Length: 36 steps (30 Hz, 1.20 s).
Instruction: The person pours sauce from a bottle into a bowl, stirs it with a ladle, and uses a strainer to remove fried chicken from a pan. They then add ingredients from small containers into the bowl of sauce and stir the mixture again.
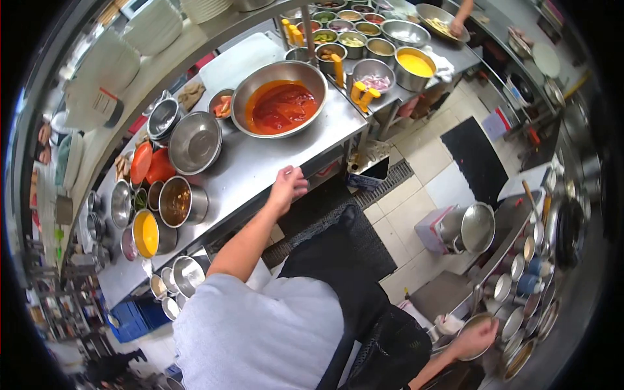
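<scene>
My left hand (289, 187) hangs in the air beside the steel counter's front edge, fingers loosely bent and apart, with nothing in it. Beyond it on the counter is a wide steel bowl (244, 88) of red sauce. My right hand (478, 338) is at the lower right, over a round metal pan (478, 318) that it partly covers. Its fingers are curled together; what they hold, if anything, is too small to make out. A white cloth (448, 324) lies just left of that hand.
An empty steel bowl (195, 143), a pot of brown sauce (175, 201) and a pot of yellow liquid (147, 234) stand along the counter (260, 162). Several ingredient tins stand at the back. Another person's hand (458, 27) touches a far pan (442, 23). A stockpot (478, 227) stands right.
</scene>
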Each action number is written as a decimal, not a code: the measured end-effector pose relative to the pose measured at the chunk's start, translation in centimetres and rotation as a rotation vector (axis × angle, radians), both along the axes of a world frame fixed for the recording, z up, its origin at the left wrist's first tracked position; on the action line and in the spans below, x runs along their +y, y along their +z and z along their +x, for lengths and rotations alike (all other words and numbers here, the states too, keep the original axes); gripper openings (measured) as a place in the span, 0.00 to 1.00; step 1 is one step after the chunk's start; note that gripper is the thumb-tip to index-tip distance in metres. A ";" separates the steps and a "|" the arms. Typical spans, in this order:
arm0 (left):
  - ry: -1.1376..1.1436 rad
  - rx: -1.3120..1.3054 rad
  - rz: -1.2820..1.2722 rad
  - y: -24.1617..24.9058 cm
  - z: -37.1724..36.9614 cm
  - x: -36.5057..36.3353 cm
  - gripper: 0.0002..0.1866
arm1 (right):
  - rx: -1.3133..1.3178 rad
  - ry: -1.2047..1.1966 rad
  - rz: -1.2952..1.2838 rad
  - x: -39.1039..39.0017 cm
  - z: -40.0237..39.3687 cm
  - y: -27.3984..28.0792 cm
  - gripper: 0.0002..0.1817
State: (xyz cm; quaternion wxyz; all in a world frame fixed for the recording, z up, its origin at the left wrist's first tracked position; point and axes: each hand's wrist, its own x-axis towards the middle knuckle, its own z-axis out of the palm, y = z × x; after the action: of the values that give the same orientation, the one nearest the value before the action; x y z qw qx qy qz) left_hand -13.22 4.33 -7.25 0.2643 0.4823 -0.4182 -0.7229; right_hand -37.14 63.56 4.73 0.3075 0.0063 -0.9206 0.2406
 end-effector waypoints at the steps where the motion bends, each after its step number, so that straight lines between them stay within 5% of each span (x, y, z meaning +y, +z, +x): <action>1: 0.066 0.066 0.038 0.5 0.1 -1.5 0.36 | -0.063 0.136 -0.121 -3.9 -2.7 -1.3 0.17; 5: 0.262 0.252 0.144 4.2 -1.3 -6.7 0.56 | -0.421 0.658 -0.146 -20.3 -7.7 -5.0 0.17; 10: 0.405 0.450 0.279 4.8 -3.9 -11.4 0.21 | -1.007 1.195 0.016 -27.9 -6.8 -12.2 0.15; 14: 0.514 0.401 0.248 3.9 -4.4 -10.4 0.21 | -1.176 1.210 0.019 -25.8 -9.5 -16.5 0.14; 19: 0.573 0.398 0.228 2.5 -4.7 -5.9 0.23 | -0.982 0.945 0.068 -21.3 -14.2 -18.1 0.17; 20: 0.515 0.402 0.248 1.8 -3.9 -5.1 0.22 | -1.052 0.867 0.213 -22.9 -14.6 -14.1 0.16; 25: 0.288 0.348 0.243 1.5 -2.0 -0.1 0.25 | -1.093 0.745 0.148 -22.5 -16.3 -11.0 0.19; 26: 0.340 0.291 0.297 1.9 -2.1 0.9 0.27 | -0.923 0.786 0.116 -21.4 -16.3 -13.1 0.18; 28: 0.253 0.368 0.282 0.1 -0.9 2.4 0.25 | -0.872 0.733 -0.052 -22.3 -16.7 -8.9 0.16; 30: 0.295 0.026 0.398 -4.5 3.8 1.4 0.18 | -0.773 0.689 -0.133 -21.5 -16.6 -6.3 0.16; 34: 0.038 -0.186 0.260 -6.5 3.1 3.4 0.15 | -0.387 0.388 -0.399 -17.3 -17.0 -4.6 0.13; 36: -0.100 -0.230 0.179 -7.1 1.2 4.1 0.13 | -0.318 -0.063 -0.542 -13.4 -16.9 -3.5 0.16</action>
State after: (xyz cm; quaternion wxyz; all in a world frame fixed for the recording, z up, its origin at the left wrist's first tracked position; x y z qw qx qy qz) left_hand -12.03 8.46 -14.38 0.1342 0.5621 -0.4034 -0.7094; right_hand -54.07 50.20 1.21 0.1574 -0.1422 -0.8594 0.4653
